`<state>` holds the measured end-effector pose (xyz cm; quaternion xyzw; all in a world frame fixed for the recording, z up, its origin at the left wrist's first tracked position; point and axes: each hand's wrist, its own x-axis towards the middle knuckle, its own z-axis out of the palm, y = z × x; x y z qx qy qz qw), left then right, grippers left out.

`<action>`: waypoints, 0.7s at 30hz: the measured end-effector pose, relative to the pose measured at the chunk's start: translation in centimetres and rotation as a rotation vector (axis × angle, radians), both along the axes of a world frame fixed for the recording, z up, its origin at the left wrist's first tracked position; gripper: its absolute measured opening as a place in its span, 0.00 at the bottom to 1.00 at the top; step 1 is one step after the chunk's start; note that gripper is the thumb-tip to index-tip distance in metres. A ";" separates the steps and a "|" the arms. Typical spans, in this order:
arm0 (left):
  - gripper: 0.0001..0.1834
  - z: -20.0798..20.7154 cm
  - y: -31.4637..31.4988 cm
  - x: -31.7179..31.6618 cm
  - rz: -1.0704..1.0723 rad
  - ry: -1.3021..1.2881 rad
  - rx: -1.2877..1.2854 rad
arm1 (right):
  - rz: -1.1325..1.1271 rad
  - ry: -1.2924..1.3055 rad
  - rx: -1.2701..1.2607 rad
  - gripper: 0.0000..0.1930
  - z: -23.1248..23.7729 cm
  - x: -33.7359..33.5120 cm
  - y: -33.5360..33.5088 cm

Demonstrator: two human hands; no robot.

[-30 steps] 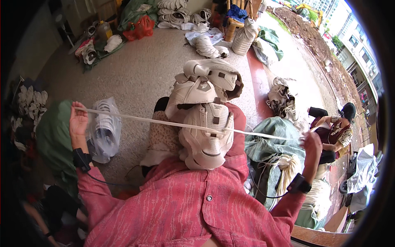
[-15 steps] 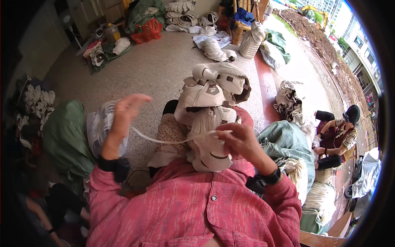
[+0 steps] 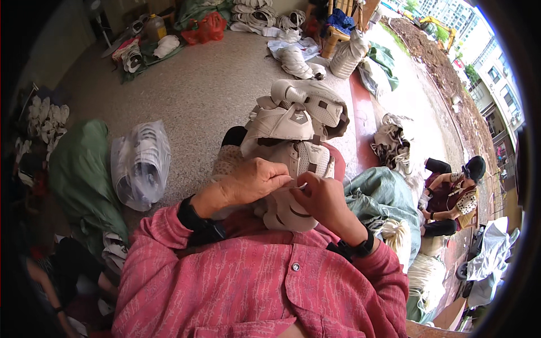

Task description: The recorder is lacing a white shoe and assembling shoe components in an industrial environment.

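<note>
Both my hands meet above a beige shoe upper (image 3: 313,158) on my lap. My left hand (image 3: 248,183) comes in from the left, thumb and fingertips pinched on a white shoelace. My right hand (image 3: 327,205) is closed on the same lace (image 3: 297,187), its fingertips almost touching the left ones. Only a short bit of lace shows; the rest is hidden by my fingers. More beige shoe uppers (image 3: 279,127) with grey patches are piled just beyond my hands, over my knees.
On the left stand a clear bag of shoe uppers (image 3: 141,163) and a green sack (image 3: 81,174). To the right lie a blue-green sack (image 3: 377,194) and bundles of cream laces (image 3: 426,276). A co-worker (image 3: 456,194) sits farther right. A red plastic bag (image 3: 205,29) lies at the back.
My left hand has come down and right from its raised, spread position to meet the right hand at the lace. The long stretched lace no longer shows. My right hand has closed.
</note>
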<state>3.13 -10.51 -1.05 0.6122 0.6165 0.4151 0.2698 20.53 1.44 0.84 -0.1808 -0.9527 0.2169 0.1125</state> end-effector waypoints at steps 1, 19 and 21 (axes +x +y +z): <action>0.11 0.2 0.0 0.3 0.010 0.076 0.036 | 0.004 0.031 0.000 0.11 -0.3 0.1 0.0; 0.10 4.3 2.2 -0.8 -0.082 0.564 0.224 | -0.034 0.063 -0.167 0.11 -0.8 0.6 -0.1; 0.12 5.2 2.8 -1.8 -0.146 0.559 0.421 | -0.021 0.067 -0.166 0.11 -0.8 0.7 -0.1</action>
